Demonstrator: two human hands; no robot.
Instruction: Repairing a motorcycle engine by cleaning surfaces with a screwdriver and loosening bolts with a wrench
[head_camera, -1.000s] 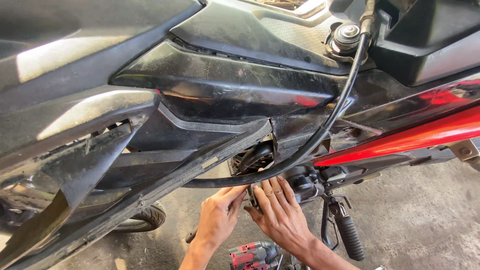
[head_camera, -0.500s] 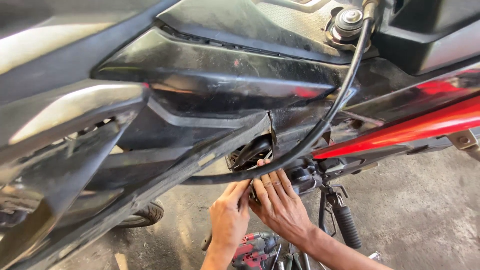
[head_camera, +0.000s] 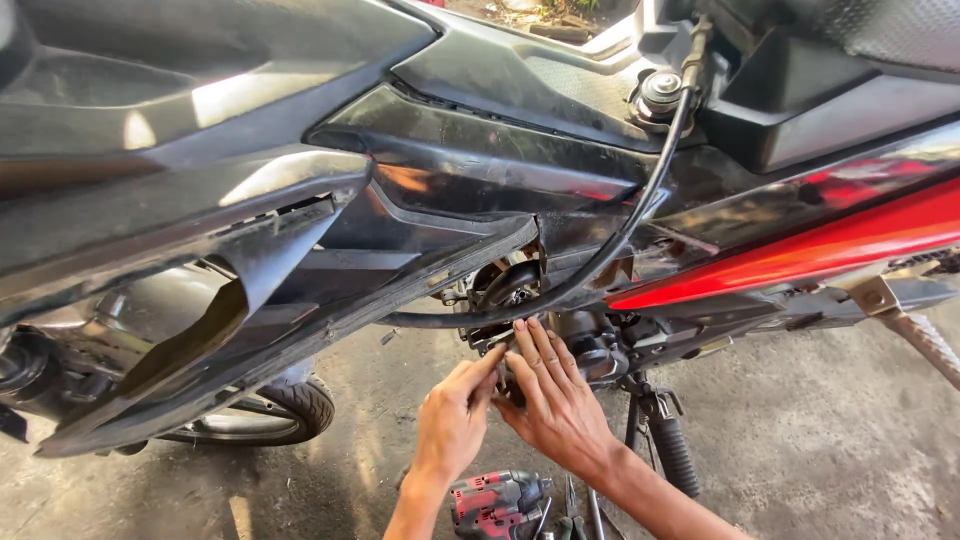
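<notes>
A black motorcycle body (head_camera: 300, 230) fills the upper frame, its red panel (head_camera: 800, 250) at right. A black hose (head_camera: 620, 230) loops down to the engine part (head_camera: 520, 290) at centre. Right hand (head_camera: 555, 405), fingers spread flat, and left hand (head_camera: 455, 415), fingertips pinched, both reach up to it. Bare concrete floor (head_camera: 820, 440) lies lower right; a red drill (head_camera: 495, 500) lies beneath the wrists.

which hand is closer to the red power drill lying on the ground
Left. The left hand is almost directly above the red drill, its wrist just beside it. The right hand is higher and further right, fingers up at the engine parts.
</notes>
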